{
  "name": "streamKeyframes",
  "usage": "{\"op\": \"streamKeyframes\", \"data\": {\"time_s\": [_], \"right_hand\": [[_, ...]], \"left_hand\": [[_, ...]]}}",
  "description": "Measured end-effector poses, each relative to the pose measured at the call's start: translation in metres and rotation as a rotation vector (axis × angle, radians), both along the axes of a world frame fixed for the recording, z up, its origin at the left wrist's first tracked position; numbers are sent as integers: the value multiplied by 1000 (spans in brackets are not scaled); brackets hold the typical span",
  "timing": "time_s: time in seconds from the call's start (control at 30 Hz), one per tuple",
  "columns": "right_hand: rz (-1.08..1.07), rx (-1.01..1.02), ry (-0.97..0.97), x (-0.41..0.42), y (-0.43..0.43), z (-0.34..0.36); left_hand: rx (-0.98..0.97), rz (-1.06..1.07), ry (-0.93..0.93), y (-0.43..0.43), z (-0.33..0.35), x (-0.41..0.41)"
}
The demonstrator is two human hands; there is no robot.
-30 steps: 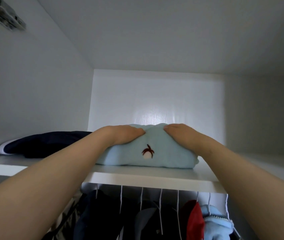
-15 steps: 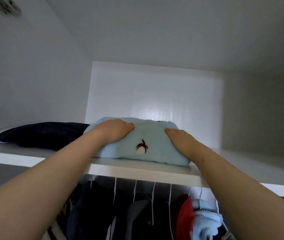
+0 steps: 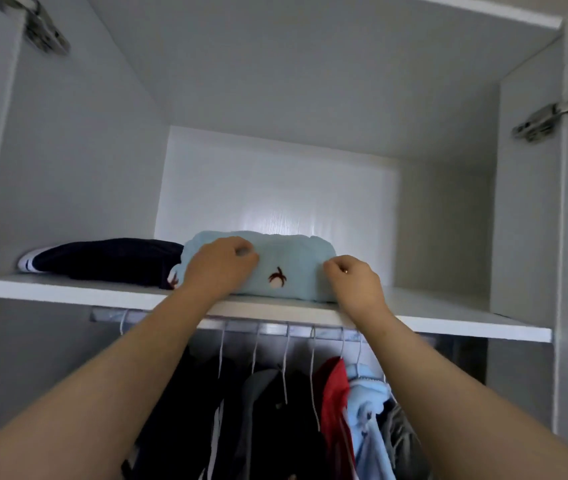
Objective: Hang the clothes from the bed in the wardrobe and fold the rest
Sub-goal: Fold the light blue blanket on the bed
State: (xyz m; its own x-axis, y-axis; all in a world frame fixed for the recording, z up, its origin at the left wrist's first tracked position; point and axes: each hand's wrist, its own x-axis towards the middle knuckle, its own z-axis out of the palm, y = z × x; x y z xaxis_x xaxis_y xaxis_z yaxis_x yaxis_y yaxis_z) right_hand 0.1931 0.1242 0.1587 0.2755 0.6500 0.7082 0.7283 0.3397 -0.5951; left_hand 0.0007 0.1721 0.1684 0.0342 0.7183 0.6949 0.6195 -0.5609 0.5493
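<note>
Left hand (image 3: 221,268) and right hand (image 3: 353,282) go from flat on the folded light-blue garment (image 3: 293,258) to curled, empty fists at its front; it sits on the shelf (image 3: 448,315), midway along the front edge, likely stowed.

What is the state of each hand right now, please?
Left hand: closed, fingers curled, resting on the folded light blue fabric garment.
Right hand: closed, fingers curled, holding nothing visible.
</note>
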Motion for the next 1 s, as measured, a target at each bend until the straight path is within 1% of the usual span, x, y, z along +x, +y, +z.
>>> {"op": "streamKeyframes", "data": {"time_s": [0.1, 0.17, 0.27, 0.37, 0.47, 0.53, 0.67, 0.77, 0.87, 1.0], "right_hand": [[0, 64, 158, -21, -39, -24], [-2, 92, 249, -36, -63, -43], [-26, 76, 342, -49, -108, -85], [-91, 16, 491, -50, -155, -126], [-186, -80, 563, -46, -203, -159], [-302, -116, 598, -42, -248, -182], [-473, -216, 676, -37, -338, -226], [-592, -199, 794, -40, -415, -254], [-780, -169, 925, -59, -510, -285], [-1007, -72, 1048, -102, -642, -318]], "left_hand": [[27, -196, -216, -40, -21, -8], [-15, -337, -370, -67, -34, -11], [-221, -594, -592, -107, -66, -8], [-484, -769, -629, -145, -98, 6], [-727, -859, -646, -177, -134, 25], [-882, -908, -563, -209, -165, 41], [-1101, -966, -408, -288, -218, 71], [-1152, -1035, -294, -351, -244, 90], [-1222, -1122, -177, -428, -271, 98], [-1345, -1294, 46, -549, -303, 91]]}}
